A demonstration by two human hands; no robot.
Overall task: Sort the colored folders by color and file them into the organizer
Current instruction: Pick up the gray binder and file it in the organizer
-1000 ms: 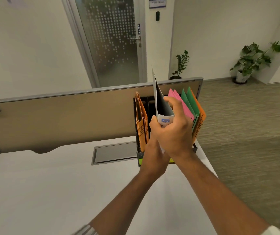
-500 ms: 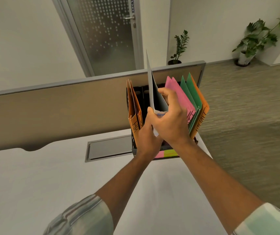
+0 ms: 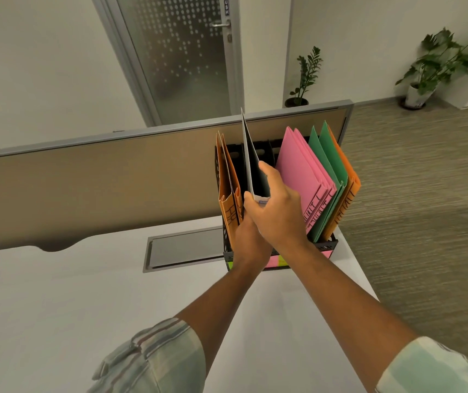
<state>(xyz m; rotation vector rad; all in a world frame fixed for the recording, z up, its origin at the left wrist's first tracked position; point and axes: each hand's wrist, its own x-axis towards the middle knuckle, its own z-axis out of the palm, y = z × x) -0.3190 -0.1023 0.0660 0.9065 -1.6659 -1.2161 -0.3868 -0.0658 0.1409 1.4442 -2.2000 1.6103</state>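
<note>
Both my hands are at the black mesh organizer [image 3: 325,245], which stands at the far right corner of the white desk [image 3: 57,307], its back against the tan partition [image 3: 99,182] that runs along the desk's far edge.

My right hand [image 3: 279,215] is clamped on the lower front corner of a grey folder [image 3: 251,160]: thumb on the left face, fingers wrapped over the right face. The folder stands upright, its top corner rising above the partition's rim. It sits in one of the middle slots; I cannot tell which, as my hand hides its foot.

My left hand [image 3: 248,242] lies beneath and partly behind the right, pressed against the front of the organizer just beside the grey folder's lower edge. Its fingers are hidden, so I cannot tell whether they grip anything.

Contents of the organizer, left to right:
- two orange folders [image 3: 227,188] in the leftmost slot, upright, dark handwriting on the spines;
- the grey folder;
- two pink folders [image 3: 301,171], leaning right, handwriting on the spines;
- two green folders [image 3: 326,157], leaning right against the pink;
- one orange folder [image 3: 347,188] at the far right, leaning the same way.

Pink and yellow-green labels [image 3: 276,260] run along the organizer's front base. A grey cable hatch [image 3: 184,248] is set in the desk just left of the organizer.
</note>
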